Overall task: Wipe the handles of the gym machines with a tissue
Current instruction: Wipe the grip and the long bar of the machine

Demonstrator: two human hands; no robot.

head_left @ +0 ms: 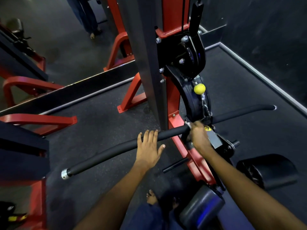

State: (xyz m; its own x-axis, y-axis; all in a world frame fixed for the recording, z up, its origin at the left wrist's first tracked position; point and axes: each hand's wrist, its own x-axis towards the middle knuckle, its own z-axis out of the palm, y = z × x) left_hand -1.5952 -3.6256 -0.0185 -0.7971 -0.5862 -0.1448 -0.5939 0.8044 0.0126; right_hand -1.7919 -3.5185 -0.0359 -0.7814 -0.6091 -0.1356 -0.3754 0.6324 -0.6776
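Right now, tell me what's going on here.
A person is cleaning a cable machine's long black bar. The left hand rests open on the bar left of its centre, fingers draped over the top. The right hand is at the bar's middle, by the cable attachment, with a bit of white tissue showing at its fingers; it is blurred. A yellow ball sits on the cable above.

Bar (116,147) matt foam; frame (167,17) glossy red metal.

Right hand (198,136) is motion-blurred, hiding most of the tissue (189,125).
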